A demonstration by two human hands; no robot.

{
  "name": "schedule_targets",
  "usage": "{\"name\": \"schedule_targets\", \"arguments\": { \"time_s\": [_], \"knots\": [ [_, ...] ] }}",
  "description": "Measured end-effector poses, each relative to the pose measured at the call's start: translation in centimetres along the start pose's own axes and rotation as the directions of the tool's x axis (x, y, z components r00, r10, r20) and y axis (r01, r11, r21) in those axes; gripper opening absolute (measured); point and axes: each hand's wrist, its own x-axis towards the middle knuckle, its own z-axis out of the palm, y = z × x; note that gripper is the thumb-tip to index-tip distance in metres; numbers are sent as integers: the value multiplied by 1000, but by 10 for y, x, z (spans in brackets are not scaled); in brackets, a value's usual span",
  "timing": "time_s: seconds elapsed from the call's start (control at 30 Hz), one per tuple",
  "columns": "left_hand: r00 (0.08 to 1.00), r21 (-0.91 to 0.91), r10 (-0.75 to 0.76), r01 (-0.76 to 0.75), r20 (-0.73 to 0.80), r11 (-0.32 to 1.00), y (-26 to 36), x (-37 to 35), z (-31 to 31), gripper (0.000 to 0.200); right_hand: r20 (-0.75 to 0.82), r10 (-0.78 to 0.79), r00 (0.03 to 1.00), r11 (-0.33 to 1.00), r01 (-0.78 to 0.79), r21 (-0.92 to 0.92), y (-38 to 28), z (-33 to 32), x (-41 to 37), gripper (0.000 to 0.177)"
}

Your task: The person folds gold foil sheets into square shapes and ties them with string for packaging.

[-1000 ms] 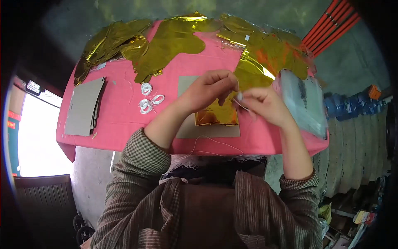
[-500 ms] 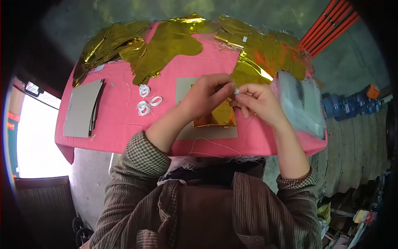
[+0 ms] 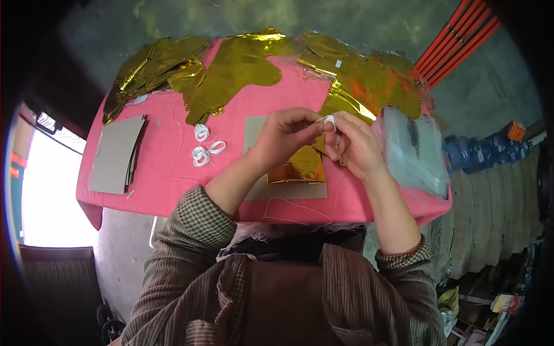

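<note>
In the head view, a small white coil of string [image 3: 330, 120] sits at the fingertips of my right hand [image 3: 359, 143], which is closed on it. A strand runs from the coil to my left hand [image 3: 288, 135], whose thumb and forefinger pinch it. Below both hands, a folded gold foil sheet [image 3: 297, 172] lies on a grey cardboard piece [image 3: 254, 126], partly hidden by my hands. Left of these, several white string coils [image 3: 201, 154] rest on the pink cloth. A loose white string [image 3: 297, 205] curves along the front edge.
Gold foil shapes [image 3: 242, 60] cover the back of the pink-covered table [image 3: 167, 181]. A cardboard stack [image 3: 115, 155] lies at the left, a pile of clear plastic bags [image 3: 412, 153] at the right. Beyond stand red poles [image 3: 456, 43] and blue plastic bottles [image 3: 485, 153].
My right hand has turned, and the white coil now shows as a loop at its fingertips. My left hand has drawn slightly away, with a strand stretched between the hands.
</note>
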Motion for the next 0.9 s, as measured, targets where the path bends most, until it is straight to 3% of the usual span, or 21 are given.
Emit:
{"name": "schedule_targets", "arguments": {
  "time_s": [0.13, 0.33, 0.4, 0.8, 0.9],
  "knots": [
    [1000, -150, 4, -3, 4, 989, -4, 0, 4, 10, -29, 55, 998, 998, -54, 23, 2, -1, 2, 21],
    [997, -80, 78, -79, -14, 994, -13, 1, 1, 8, -78, 93, 993, 988, -82, 134, 6, 5, 8, 19],
    [992, 125, 118, -111, -53, 986, -10, 0, 0, 9, -109, 117, 987, 978, -95, 188, 7, 7, 9, 18],
    [939, 349, 335, -287, -84, 892, -5, -1, -2, 12, -211, 22, 977, 994, 0, 105, 7, 23, 14, 21],
    [930, 297, 342, -292, -134, 909, -7, 0, -1, 14, -208, 36, 978, 992, -11, 122, 7, 23, 16, 21]
  ]
}}
